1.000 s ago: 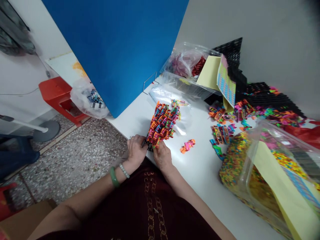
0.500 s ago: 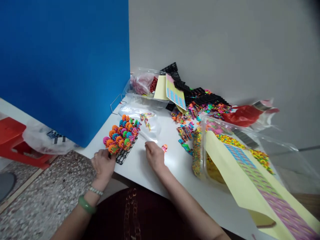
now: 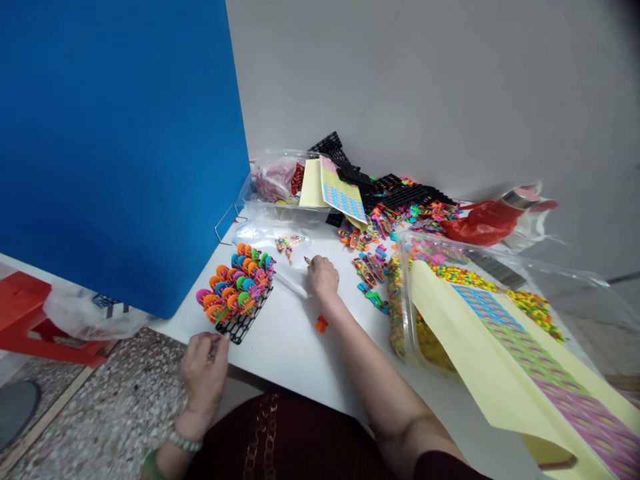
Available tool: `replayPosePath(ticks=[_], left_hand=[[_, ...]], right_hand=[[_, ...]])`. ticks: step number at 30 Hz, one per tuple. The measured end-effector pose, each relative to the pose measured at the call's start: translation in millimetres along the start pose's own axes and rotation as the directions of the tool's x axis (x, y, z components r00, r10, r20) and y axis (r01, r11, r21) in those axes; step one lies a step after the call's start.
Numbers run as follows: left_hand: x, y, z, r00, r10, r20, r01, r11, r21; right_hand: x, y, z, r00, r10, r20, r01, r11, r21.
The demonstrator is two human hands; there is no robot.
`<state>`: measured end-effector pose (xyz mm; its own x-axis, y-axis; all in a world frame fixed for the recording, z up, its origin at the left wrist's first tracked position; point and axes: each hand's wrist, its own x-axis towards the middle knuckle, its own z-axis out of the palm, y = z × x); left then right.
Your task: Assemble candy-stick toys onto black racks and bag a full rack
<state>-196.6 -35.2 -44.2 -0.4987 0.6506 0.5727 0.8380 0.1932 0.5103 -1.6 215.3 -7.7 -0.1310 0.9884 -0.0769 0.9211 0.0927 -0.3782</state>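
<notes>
A black plastic grid [image 3: 243, 323] loaded with several bright orange, pink, green and blue clips [image 3: 235, 283] lies flat near the white table's [image 3: 290, 347] left front edge. My left hand [image 3: 204, 368] is at the grid's near corner, fingers curled on its edge. My right hand [image 3: 323, 276] reaches forward over a clear plastic bag [image 3: 273, 243] that holds a few small coloured pieces [image 3: 286, 245]; its fingers are pinched on a small piece I cannot make out. A little orange piece [image 3: 321, 324] lies beside my right wrist.
A blue panel [image 3: 110, 147] stands at the left. Loose coloured clips [image 3: 370, 270], black grids [image 3: 395, 190], a red bag [image 3: 480, 223] and a clear tub of small coloured parts [image 3: 445, 313] with yellow sticker sheets [image 3: 525, 373] crowd the right. A red stool [image 3: 23, 313] stands on the floor.
The clip-filled grid was held upright in both hands and now lies flat on the table. My right hand left it and reached forward to the clear bag. The view swung right.
</notes>
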Motion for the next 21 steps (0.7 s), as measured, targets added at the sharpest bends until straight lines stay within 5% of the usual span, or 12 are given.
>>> replayPosePath(ticks=[3,6,9,13,16,21], left_hand=[[-8,41,1.9,0.957,0.133,0.259,-0.084,0.978,-0.191],[-1,87,22.5,0.728,0.228,0.646,-0.058,0.960,-0.274],[9,126,52.4,0.623,0.181,0.761,-0.181,0.980,-0.085],[13,155,77.1,0.598,0.159,0.786,-0.320,0.946,0.053],[8,156,77.4,0.606,0.178,0.776,-0.340,0.939,0.050],[5,141,71.0,0.663,0.066,0.746,-0.102,0.995,0.003]], right_hand=[[-22,42,-5,0.994,0.105,-0.040,-0.103,0.992,0.067],[-42,74,-3,0.992,0.124,0.001,-0.121,0.960,0.251],[-59,84,2,0.998,0.058,0.033,-0.067,0.924,0.376],[-78,80,8,0.998,0.004,0.063,-0.034,0.873,0.487],[-88,82,11,0.997,-0.014,0.071,-0.038,0.734,0.679],[-99,93,10,0.992,0.050,0.114,-0.124,0.423,0.897]])
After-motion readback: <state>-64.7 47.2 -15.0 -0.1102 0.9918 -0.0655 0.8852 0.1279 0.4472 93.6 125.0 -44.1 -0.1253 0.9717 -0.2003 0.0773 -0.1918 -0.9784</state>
